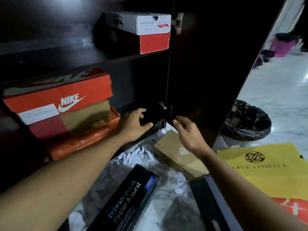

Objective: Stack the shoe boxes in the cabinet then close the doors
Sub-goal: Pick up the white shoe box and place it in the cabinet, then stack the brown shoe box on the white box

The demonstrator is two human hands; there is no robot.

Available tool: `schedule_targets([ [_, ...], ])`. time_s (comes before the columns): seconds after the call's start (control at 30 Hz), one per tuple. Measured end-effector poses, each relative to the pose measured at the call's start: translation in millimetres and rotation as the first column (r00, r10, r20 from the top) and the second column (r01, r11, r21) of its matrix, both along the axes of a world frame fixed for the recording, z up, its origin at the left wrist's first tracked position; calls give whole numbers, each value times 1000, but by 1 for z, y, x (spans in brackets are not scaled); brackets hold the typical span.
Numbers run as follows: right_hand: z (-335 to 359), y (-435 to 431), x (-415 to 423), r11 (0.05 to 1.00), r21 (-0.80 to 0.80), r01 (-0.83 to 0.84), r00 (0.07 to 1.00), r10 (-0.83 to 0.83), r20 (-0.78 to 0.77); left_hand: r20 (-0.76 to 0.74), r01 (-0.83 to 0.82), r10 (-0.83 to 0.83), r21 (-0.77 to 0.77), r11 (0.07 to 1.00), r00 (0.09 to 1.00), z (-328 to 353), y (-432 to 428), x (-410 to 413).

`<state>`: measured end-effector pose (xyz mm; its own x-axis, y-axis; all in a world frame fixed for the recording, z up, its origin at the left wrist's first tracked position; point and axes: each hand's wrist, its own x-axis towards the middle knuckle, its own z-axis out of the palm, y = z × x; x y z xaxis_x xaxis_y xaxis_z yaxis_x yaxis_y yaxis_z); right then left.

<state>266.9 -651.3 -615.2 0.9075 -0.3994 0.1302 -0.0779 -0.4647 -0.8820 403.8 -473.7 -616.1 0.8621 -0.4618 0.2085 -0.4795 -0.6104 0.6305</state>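
A dark cabinet stands open, its right door (200, 72) swung outward. On the lower shelf a red Nike box (58, 104) lies on an orange box (83, 144). A white and red box (146, 30) sits on the upper shelf (83, 61). My left hand (135, 124) reaches into the lower shelf's right part, fingers apart, holding nothing. My right hand (185, 130) hovers near the door's lower hinge (164, 106), fingers loosely spread and empty. On the floor lie a brown box (176, 155) and a black box (131, 197).
A yellow bag (266, 169) lies on the floor at the right, over something red (290, 209). A bin lined with a black bag (248, 120) stands behind the door. White crumpled paper (136, 154) lies by the boxes. A dark lid (210, 205) lies near the black box.
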Motion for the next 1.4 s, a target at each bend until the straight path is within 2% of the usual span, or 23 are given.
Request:
schedule_targets([
  [0.1, -45, 36, -29, 997, 53, -57, 986, 65, -155, -190, -145, 149, 34, 989, 970, -54, 45, -41],
  [0.17, -75, 54, -41, 989, 63, -136, 962, 147, -230, -253, -228, 235, 54, 972, 939, -89, 73, -77],
  [0.3, -116, 72, -53, 980, 44, -196, 910, 199, -363, -336, -226, 287, 210, 951, 897, -140, 124, -134],
  [0.37, -119, 67, -49, 991, 16, -134, 935, 132, -330, -328, -209, 289, 257, 943, 899, -145, 135, -131],
  [0.43, -114, 58, -40, 998, 47, -38, 951, 51, -303, -331, -190, 264, 240, 952, 906, -140, 127, -114],
  [0.6, -124, 35, -19, 979, 62, 196, 923, -163, -349, -331, -40, 103, 191, 981, 938, -125, 50, -59],
  [0.77, -147, 19, -4, 867, 14, 498, 796, -451, -405, -247, 116, -31, 338, 934, 969, -129, -20, -14],
  [0.9, -161, 2, 2, 712, -32, 701, 629, -639, -442, -238, 206, -109, 432, 878, 965, -150, -55, 11],
  [0.97, -168, -7, 0, 634, 6, 774, 557, -675, -484, -244, 232, -127, 471, 851, 961, -162, -64, 18],
  [1.07, -181, -25, -8, 557, 62, 828, 506, -695, -511, -273, 264, -148, 461, 847, 950, -178, -76, 26],
  [1.17, -194, -32, -12, 587, 60, 807, 535, -683, -497, -344, 280, -147, 379, 882, 927, -189, -84, 32],
  [1.27, -199, -33, -13, 570, 123, 813, 545, -668, -506, -446, 300, -153, 281, 912, 882, -199, -86, 37],
  [1.4, -195, -36, -13, 546, 185, 817, 553, -650, -521, -439, 253, -139, 211, 944, 888, -207, -87, 36],
])
